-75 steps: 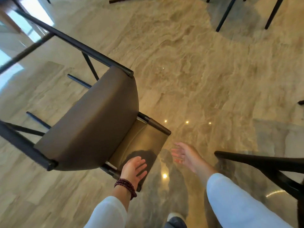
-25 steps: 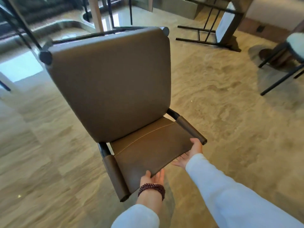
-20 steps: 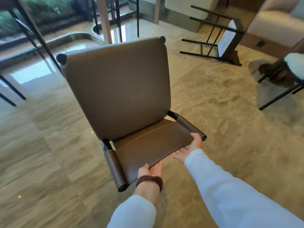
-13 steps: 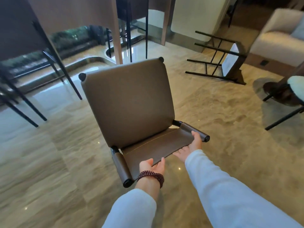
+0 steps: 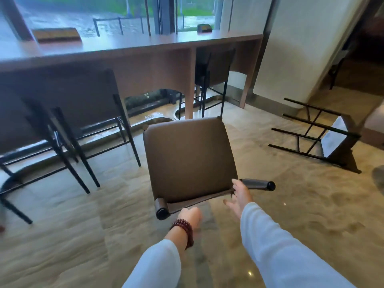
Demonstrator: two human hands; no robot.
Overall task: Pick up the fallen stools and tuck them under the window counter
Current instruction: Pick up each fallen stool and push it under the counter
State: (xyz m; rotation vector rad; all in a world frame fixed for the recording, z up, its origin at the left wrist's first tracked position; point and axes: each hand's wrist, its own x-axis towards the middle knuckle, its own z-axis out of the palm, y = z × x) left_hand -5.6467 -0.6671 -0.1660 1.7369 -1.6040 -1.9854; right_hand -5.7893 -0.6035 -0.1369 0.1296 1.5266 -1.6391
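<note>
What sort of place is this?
Probably a café or lounge bar: a long wooden window counter, tall dark stools tucked under it, and a polished stone floor.

Glossy beige marble floor; rain-wet window; white pillar
</note>
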